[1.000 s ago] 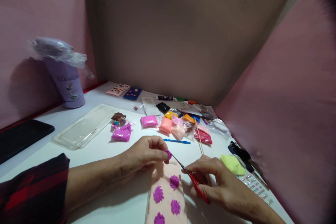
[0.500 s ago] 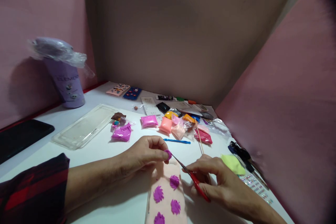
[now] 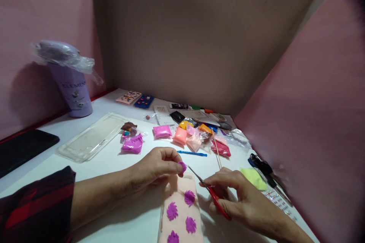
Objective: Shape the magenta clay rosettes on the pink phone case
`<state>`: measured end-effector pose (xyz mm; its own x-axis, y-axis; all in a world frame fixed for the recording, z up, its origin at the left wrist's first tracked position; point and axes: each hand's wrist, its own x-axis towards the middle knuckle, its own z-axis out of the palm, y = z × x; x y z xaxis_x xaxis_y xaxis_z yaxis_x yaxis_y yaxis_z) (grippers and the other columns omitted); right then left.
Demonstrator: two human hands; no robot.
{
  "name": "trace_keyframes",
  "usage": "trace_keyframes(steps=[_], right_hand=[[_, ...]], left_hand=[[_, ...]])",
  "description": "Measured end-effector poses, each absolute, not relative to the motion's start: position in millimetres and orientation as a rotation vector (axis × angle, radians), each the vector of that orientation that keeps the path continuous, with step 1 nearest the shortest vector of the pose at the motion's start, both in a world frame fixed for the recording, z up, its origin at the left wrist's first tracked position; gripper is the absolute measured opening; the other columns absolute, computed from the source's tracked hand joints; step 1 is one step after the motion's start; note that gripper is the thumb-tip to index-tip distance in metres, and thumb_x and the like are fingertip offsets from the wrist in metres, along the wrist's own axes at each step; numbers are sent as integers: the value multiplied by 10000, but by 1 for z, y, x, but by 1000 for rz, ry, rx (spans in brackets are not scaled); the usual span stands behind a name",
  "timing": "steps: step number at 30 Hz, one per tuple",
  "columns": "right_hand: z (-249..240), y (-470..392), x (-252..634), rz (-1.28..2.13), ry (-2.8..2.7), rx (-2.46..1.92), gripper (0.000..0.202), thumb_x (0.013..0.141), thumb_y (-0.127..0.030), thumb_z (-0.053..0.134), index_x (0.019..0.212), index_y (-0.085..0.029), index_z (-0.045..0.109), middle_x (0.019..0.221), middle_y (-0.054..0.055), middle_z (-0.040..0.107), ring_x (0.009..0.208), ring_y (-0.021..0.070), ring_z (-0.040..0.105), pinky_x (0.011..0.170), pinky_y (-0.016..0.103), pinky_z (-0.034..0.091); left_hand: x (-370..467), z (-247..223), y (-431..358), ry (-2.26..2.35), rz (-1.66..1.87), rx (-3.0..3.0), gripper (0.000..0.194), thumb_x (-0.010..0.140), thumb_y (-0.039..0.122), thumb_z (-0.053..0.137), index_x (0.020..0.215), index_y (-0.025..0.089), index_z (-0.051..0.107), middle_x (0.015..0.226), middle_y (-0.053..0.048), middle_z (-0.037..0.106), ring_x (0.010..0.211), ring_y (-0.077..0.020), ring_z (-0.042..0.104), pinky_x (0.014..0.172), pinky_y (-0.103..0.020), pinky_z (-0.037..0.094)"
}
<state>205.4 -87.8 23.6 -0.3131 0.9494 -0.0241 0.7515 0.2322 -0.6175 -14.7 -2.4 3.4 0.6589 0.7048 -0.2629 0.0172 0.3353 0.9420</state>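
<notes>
Your left hand pinches a small purple clay piece between thumb and forefinger, raised just above the top end of a peach-covered phone case. Your right hand is closed around the handles of red-handled scissors, the slim blades angled up and leftward. Their tips lie just beside the clay piece; you cannot tell from here whether they touch it. The case runs out of view at the near edge of the white table, with four frilled purple clay shapes on it in view.

Beyond your hands lie a blue stick tool and a purple clay packet, with a magenta packet, a coral packet and a red packet in a row farther back. Toward the table's left edge you have a clear phone case, a black phone-like slab and a lilac tumbler with plastic over its top. By the right edge, a yellow-green packet lies near a sheet of gem stickers.
</notes>
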Motion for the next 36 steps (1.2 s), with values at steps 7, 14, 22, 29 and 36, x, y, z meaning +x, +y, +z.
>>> trace_keyframes(steps=[7, 14, 22, 29, 36], right_hand=[[25, -88, 203, 799, -2127, -1532, 167, 752, -199, 643, 901, -221, 716, 669, -4, 604, 636, 143, 515, 624, 260, 410], [23, -88, 205, 820, -2120, -1519, 201, 755, -183, 638, 937, -226, 710, 685, -7, 607, 627, 135, 520, 619, 248, 406], [20, -88, 207, 829, -2095, -1483, 226, 764, -190, 633, 977, -227, 702, 648, -14, 598, 610, 134, 519, 626, 254, 416], [22, -89, 206, 812, -2123, -1503, 231, 768, -182, 631, 982, -236, 697, 673, -11, 595, 637, 141, 528, 651, 270, 420], [20, -89, 214, 813, -2076, -1585, 233, 732, -192, 677, 958, -242, 702, 752, 5, 623, 738, 175, 549, 715, 313, 430]], left_hand=[[-16, 4, -2, 745, 494, 1154, 214, 670, 283, 717, 750, 151, 569, 667, 9, 631, 392, -25, 306, 389, -216, 129], [-14, 2, -1, 728, 500, 1135, 256, 648, 306, 746, 754, 153, 571, 686, -8, 637, 415, -52, 420, 401, -210, 186], [-15, 2, -1, 719, 502, 1143, 240, 665, 293, 734, 758, 148, 568, 688, -10, 637, 413, -43, 412, 403, -210, 183], [-15, 3, -1, 735, 501, 1138, 270, 642, 318, 752, 749, 150, 569, 682, -5, 637, 413, -43, 395, 399, -209, 170], [-15, 3, -1, 739, 493, 1135, 207, 653, 267, 720, 719, 148, 565, 645, 17, 627, 363, -13, 254, 376, -216, 92]])
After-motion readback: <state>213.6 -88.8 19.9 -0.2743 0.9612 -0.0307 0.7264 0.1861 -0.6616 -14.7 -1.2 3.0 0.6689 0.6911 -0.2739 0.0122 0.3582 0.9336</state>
